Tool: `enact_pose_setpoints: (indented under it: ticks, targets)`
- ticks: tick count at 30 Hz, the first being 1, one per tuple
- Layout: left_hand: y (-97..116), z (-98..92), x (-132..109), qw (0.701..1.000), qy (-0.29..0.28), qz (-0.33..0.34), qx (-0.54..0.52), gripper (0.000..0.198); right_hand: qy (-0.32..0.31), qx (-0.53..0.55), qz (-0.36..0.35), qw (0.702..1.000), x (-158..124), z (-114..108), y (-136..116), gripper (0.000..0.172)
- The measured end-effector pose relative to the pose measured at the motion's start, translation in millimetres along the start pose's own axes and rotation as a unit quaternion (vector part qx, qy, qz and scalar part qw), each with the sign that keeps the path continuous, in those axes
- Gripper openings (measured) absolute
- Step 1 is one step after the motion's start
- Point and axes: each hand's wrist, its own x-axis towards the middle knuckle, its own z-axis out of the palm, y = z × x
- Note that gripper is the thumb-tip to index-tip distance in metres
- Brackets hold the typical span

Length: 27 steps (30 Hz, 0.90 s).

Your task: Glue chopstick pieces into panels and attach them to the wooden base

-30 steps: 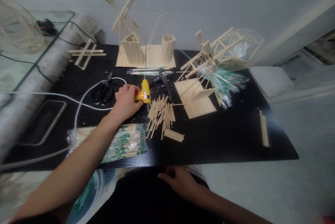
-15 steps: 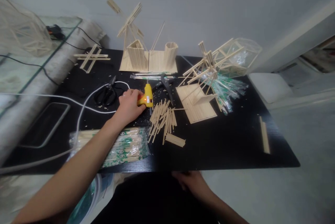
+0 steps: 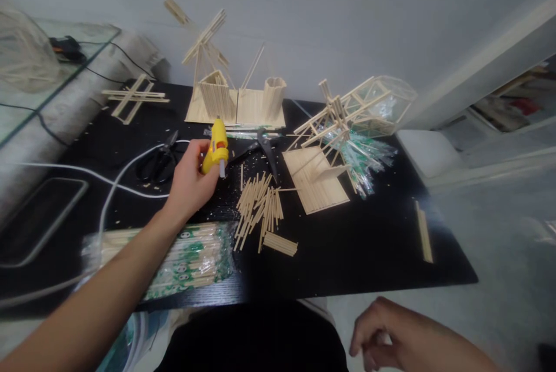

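My left hand (image 3: 190, 179) grips a yellow glue gun (image 3: 216, 149) and holds it raised above the black table (image 3: 356, 256), its nozzle pointing down. A white cord (image 3: 117, 178) trails from it to the left. Just right of the gun lies a loose pile of cut wooden sticks (image 3: 258, 210). My right hand (image 3: 393, 334) hovers below the table's front edge at the lower right, fingers loosely curled, holding nothing.
Black scissors (image 3: 160, 157) and pliers (image 3: 260, 149) lie behind the gun. A packet of wrapped chopsticks (image 3: 182, 256) sits at the front left. Stick models (image 3: 234, 97), a flat stick panel with a frame (image 3: 317, 178) and a stick cross (image 3: 132, 97) stand farther back.
My left hand has lifted the glue gun off the table and tipped its nozzle down. My right hand moved from my lap to the right and lower.
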Motion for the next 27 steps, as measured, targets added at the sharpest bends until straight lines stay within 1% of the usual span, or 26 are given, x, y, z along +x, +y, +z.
enact_pose_setpoints:
  ticks: [1,2,3,4,5,6,7,9,11,13,15,19,23,27]
  targets:
    - [0.2,0.6,-0.4,1.000,-0.001,-0.009,-0.029,0.034,0.011,0.001,-0.062,0.998,4.7,-9.2,-20.7,0.021]
    - [0.2,1.1,-0.6,0.999,-0.003,-0.016,-0.050,0.034,0.064,-0.005,-0.116,0.991,13.7,-17.0,-40.8,0.015]
    - [-0.2,1.4,-0.7,0.998,-0.006,-0.022,-0.063,0.034,0.136,-0.021,-0.161,0.977,26.2,-23.0,-59.3,0.015]
    - [-0.8,1.5,-0.7,0.997,-0.011,-0.027,-0.070,0.034,0.201,-0.052,-0.212,0.955,41.3,-27.0,-75.7,0.021]
    - [-1.6,1.5,-0.6,0.997,-0.016,-0.032,-0.072,0.035,0.260,-0.092,-0.257,0.926,57.8,-29.0,-89.6,0.026]
    - [-2.4,1.4,-0.5,0.997,-0.020,-0.034,-0.071,0.036,0.303,-0.144,-0.290,0.896,74.3,-29.3,-101.2,0.032]
    - [-3.2,1.1,-0.4,0.997,-0.026,-0.036,-0.068,0.036,0.323,-0.196,-0.310,0.873,89.5,-28.4,-110.8,0.037]
    - [-4.3,0.7,-0.5,0.996,-0.032,-0.043,-0.064,0.037,0.327,-0.278,-0.333,0.840,113.4,-24.8,-125.2,0.044]
    - [-4.7,0.6,-1.0,0.996,-0.038,-0.049,-0.067,0.038,0.331,-0.325,-0.344,0.817,127.2,-21.2,-135.0,0.038]
    - [-4.6,1.0,-1.9,0.996,-0.044,-0.050,-0.067,0.038,0.337,-0.346,-0.362,0.797,134.5,-19.5,-141.7,0.029]
    - [-4.6,1.6,-2.7,0.996,-0.052,-0.047,-0.063,0.038,0.339,-0.359,-0.377,0.783,140.2,-20.1,-146.2,0.024]
    - [-4.9,1.7,-3.3,0.995,-0.064,-0.045,-0.063,0.038,0.336,-0.372,-0.370,0.782,156.3,-27.4,-152.6,0.021]
    - [-5.2,0.6,-1.9,0.995,-0.055,-0.049,-0.060,0.040,0.352,-0.383,-0.377,0.766,174.6,-38.7,-159.5,0.024]
    - [-4.7,-0.2,-0.8,0.995,-0.053,-0.057,-0.058,0.039,0.378,-0.341,-0.393,0.766,180.4,-45.3,-166.9,0.027]
